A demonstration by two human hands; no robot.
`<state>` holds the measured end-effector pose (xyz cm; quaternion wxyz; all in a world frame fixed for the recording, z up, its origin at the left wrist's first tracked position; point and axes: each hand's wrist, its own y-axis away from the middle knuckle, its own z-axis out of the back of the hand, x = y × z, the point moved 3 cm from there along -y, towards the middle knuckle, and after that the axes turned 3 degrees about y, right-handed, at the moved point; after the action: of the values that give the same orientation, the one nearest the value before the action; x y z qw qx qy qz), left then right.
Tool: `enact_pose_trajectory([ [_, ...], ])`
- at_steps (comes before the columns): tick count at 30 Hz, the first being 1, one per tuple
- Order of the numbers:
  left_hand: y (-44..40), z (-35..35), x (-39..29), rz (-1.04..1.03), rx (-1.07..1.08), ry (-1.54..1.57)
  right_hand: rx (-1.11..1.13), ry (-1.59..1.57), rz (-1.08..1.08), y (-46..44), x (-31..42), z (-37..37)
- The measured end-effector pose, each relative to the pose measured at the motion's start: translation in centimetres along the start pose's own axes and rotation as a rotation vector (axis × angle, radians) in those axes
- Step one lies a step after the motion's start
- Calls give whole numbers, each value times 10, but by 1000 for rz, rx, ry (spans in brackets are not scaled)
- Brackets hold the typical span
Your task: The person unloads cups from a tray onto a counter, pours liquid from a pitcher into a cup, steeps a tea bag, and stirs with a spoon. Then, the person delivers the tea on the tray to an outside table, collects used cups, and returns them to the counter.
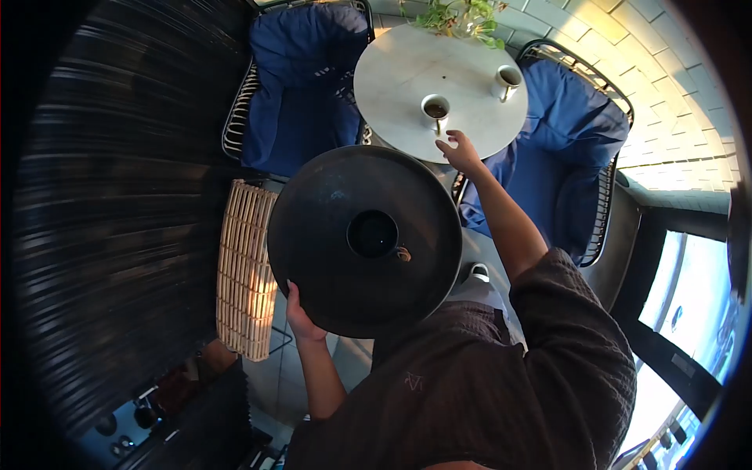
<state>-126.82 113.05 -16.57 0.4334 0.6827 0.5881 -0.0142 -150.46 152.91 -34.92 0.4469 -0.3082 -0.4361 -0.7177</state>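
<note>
My left hand (304, 315) grips the lower left rim of a round black tray (321, 196), thumb on top and the other fingers hidden underneath. On the tray sits a dark, round cup-like vessel (373, 233); a small brownish piece (403, 254) shows at its side, too small to name. Over the near edge of the table, my right hand (460, 150) reaches with fingers apart and nothing in them. Just beyond its fingertips stands a white mug (435, 110) holding dark liquid, its handle towards me. A second white mug (507, 81) with dark contents is farther right.
Both mugs stand on a round pale table (392, 70), with a leafy plant (462, 19) at its back. Blue-cushioned chairs flank it on the left (301, 102) and right (564, 149). A woven rattan piece (249, 270) is beside the tray. Dark ribbed panelling (133, 172) lines the left.
</note>
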Motion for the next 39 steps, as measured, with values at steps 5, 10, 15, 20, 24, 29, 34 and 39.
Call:
enact_pose_trajectory([
  [5, -38, 17, -30, 41, -29, -1, -219, 192, 101, -32, 6, -40],
  [10, -62, 12, -46, 31, -40, -59, -484, 240, -91, -39, 8, -53],
  [15, -78, 10, -49, 83, -5, -61, -525, 191, -90, -13, 5, -35],
  [20, -80, -4, -39, 143, 45, -152, -583, 236, 25, 72, -3, 19],
  [24, -71, -49, -4, 275, 273, -235, -729, 238, 129, 202, -45, 85],
  [29, -37, -91, 65, 426, 503, -381, -891, 211, -24, 372, -115, 138],
  [34, 37, -108, 167, 597, 642, -513, -1107, 133, -166, 561, -187, 160],
  [39, 148, -112, 267, 708, 744, -682, -1327, 67, -351, 741, -236, 159],
])
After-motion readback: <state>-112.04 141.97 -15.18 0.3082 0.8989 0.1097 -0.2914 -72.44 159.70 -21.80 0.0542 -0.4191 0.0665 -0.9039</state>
